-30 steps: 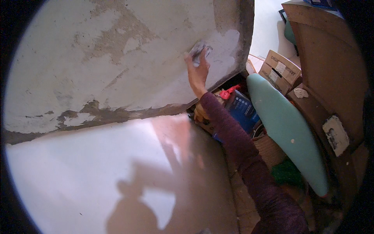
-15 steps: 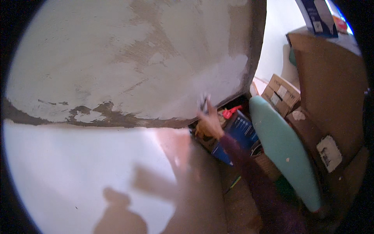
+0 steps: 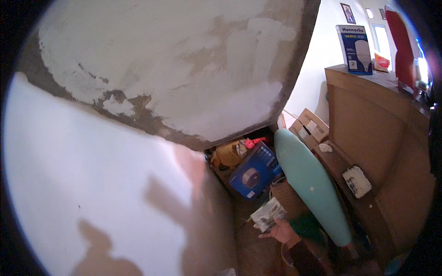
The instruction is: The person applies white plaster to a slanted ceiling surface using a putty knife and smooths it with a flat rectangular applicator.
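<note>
Home int., prob. a cluttered rm. corner
Framed pic (image 3: 348,14) on far wall (image 3: 328,34), brown cabinet (image 3: 363,106), teal ironing-type bd. (image 3: 313,179), blue bulb box (image 3: 357,53) & cardboard ctn. (image 3: 317,131); patchy plaster (image 3: 156,60) up close, bright window (image 3: 380,41) beyond.

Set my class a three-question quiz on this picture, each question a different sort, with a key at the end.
1. True or false: the light-bulb box stands upright on top of the brown cabinet.
2. Fill in the colour: the box picturing a round device, to the left of the teal ironing board, is mostly ____.
3. What is the right hand holding?
A) The light-bulb box
B) A putty-smeared flat tool
C) The teal ironing board

Key: 1. True; 2. blue; 3. B
</note>
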The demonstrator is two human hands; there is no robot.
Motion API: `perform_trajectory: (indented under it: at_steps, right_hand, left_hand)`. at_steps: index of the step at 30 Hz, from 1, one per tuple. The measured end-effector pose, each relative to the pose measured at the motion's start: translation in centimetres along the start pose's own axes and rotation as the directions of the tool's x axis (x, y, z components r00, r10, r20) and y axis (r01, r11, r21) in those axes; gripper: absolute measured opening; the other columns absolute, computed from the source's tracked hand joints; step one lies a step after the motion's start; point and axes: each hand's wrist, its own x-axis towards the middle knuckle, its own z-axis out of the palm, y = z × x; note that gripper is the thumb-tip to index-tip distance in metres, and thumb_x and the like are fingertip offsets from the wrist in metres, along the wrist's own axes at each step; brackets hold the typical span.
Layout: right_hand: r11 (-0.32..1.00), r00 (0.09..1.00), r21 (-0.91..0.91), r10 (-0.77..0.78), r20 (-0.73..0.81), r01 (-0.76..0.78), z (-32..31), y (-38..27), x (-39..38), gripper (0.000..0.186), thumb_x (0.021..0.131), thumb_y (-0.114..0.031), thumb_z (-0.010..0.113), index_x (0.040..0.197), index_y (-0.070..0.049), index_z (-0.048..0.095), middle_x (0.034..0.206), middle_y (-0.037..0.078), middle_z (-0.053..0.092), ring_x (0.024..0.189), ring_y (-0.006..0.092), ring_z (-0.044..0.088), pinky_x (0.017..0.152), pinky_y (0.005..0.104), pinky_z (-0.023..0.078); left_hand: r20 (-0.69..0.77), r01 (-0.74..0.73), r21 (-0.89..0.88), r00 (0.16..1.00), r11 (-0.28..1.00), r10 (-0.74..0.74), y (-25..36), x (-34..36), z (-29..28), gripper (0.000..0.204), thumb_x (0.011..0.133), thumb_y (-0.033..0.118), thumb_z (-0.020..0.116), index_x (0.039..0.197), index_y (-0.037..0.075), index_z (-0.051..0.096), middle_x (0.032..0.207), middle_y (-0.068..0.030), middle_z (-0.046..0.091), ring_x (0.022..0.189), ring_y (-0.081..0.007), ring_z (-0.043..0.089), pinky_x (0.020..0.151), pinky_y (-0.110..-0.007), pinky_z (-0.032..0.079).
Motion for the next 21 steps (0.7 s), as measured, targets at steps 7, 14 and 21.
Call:
perform_trajectory:
  at_steps: [7, 14, 21]
  right_hand:
    - [0.958, 0.924, -0.284, -0.087, -0.372, -0.024, 0.4, 5.7, -10.6, 0.049, 0.097, -0.027, 0.058, 0.139, -0.008, 0.043, 0.130, 0.020, 0.057, 0.110, 0.0411, 0.060, 0.081, 0.0650, 0.054]
    - [0.957, 0.706, -0.149, 0.074, -0.705, -0.249, -6.5, 16.5, -25.0, 0.046, 0.095, -0.021, 0.060, 0.135, -0.007, 0.043, 0.121, 0.017, 0.060, 0.101, 0.0361, 0.064, 0.073, 0.0570, 0.058]
    - [0.901, 0.722, -0.425, -0.238, -0.650, -0.086, -4.5, 14.2, -29.0, 0.044, 0.091, -0.013, 0.064, 0.130, -0.003, 0.045, 0.118, 0.013, 0.060, 0.101, 0.0306, 0.065, 0.068, 0.0480, 0.062]
  left_hand:
    - [0.055, -0.077, 0.019, 0.996, 0.997, 0.076, -3.7, -6.7, -3.6, 0.053, 0.090, 0.033, 0.056, 0.133, 0.004, 0.051, 0.118, -0.0164, 0.060, 0.104, -0.0295, 0.055, 0.089, -0.043, 0.043]
    - [0.104, -0.157, 0.067, 0.983, 0.985, 0.150, -8.0, -12.7, -5.8, 0.053, 0.090, 0.033, 0.054, 0.133, 0.004, 0.051, 0.120, -0.0184, 0.060, 0.110, -0.0330, 0.055, 0.094, -0.046, 0.042]
    - [0.142, -0.196, 0.062, 0.972, 0.979, 0.185, -2.0, -13.1, -6.3, 0.051, 0.089, 0.032, 0.059, 0.129, 0.002, 0.051, 0.117, -0.0175, 0.060, 0.106, -0.0302, 0.057, 0.093, -0.043, 0.044]
